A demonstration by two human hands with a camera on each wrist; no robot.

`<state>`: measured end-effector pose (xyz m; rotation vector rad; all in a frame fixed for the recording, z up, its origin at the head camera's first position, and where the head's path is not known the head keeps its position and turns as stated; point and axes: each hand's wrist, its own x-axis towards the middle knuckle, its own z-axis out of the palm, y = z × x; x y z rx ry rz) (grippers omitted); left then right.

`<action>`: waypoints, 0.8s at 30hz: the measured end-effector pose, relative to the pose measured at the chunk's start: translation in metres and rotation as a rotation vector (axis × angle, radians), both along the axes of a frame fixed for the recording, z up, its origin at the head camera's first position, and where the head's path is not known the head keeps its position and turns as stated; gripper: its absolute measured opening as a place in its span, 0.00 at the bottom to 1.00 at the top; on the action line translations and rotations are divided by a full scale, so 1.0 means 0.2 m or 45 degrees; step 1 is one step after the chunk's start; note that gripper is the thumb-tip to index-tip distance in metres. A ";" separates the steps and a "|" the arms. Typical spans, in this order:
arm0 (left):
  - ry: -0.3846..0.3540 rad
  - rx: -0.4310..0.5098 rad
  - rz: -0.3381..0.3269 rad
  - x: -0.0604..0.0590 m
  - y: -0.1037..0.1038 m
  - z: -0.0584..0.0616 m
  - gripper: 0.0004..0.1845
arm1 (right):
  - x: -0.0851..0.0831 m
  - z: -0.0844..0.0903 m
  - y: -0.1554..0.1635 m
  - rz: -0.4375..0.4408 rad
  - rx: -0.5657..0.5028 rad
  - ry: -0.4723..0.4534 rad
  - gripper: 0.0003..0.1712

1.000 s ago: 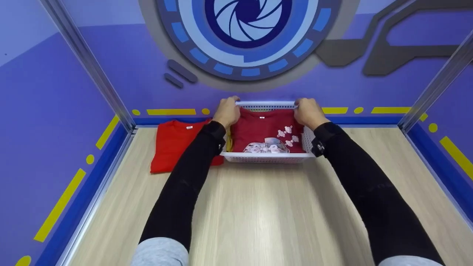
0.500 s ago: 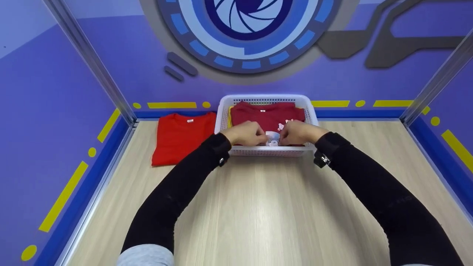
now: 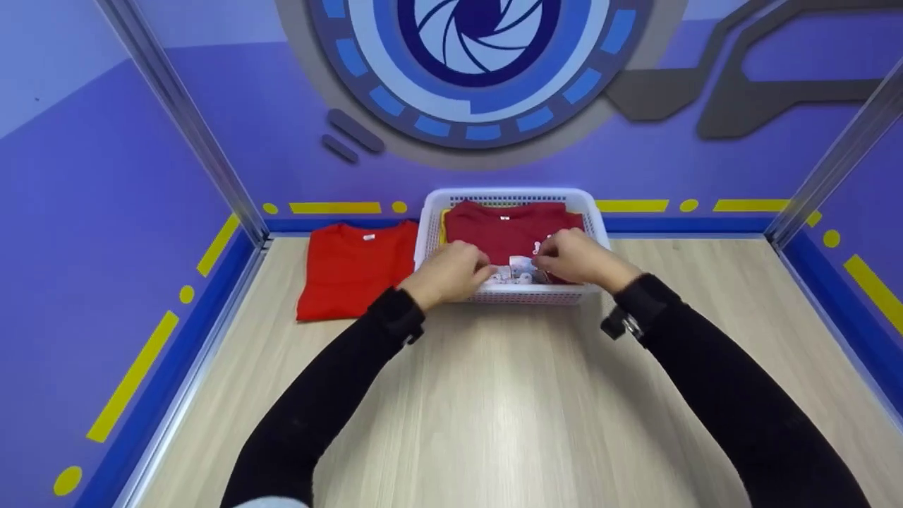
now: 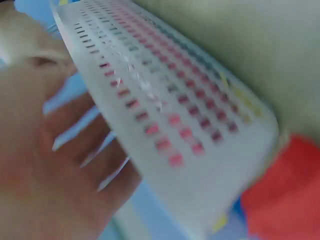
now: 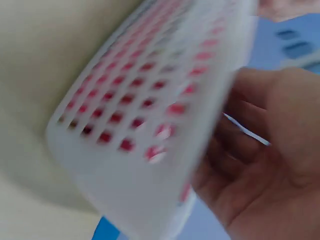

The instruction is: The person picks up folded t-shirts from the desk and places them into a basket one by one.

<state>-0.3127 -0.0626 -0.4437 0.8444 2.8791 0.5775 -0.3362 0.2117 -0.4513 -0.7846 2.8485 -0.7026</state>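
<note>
A white mesh basket point(image 3: 508, 193) stands at the back of the wooden table. A folded dark red shirt point(image 3: 508, 229) with a pale print lies on top inside it, and a yellow edge point(image 3: 444, 222) shows beneath. My left hand point(image 3: 451, 271) and right hand point(image 3: 578, 257) reach over the basket's near rim, with fingers curled at the shirt's front edge by the print. The fingertips are hidden. Both wrist views are blurred. They show the basket wall point(image 4: 170, 115) beside my left hand point(image 4: 55, 165), and the basket wall point(image 5: 140, 115) beside my right hand point(image 5: 270, 145).
A folded bright red shirt point(image 3: 349, 271) lies flat on the table just left of the basket, also visible as the red shirt point(image 4: 290, 200). Purple walls with metal corner posts close in the table on three sides. Bare wood point(image 3: 508, 395) stretches from the basket toward me.
Both hands left the basket's far rim and came back to its near side, onto the front of the dark red shirt. In the last half second they barely moved.
</note>
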 end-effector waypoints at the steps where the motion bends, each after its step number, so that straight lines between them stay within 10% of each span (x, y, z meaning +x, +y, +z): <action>1: 0.077 0.031 0.049 0.02 -0.04 0.01 0.23 | 0.04 0.01 0.01 -0.020 -0.074 0.020 0.11; 10: 0.232 0.352 0.521 0.01 -0.51 0.04 0.18 | 0.45 -0.07 0.15 0.143 -0.240 -0.179 0.11; 19: -0.139 -0.061 0.617 -0.14 -0.78 -0.31 0.27 | 0.56 -0.30 0.23 0.225 -0.116 -0.325 0.10; 24: -0.166 -0.205 0.643 -0.14 -0.82 -0.36 0.30 | 0.58 -0.30 0.21 0.272 -0.111 -0.333 0.10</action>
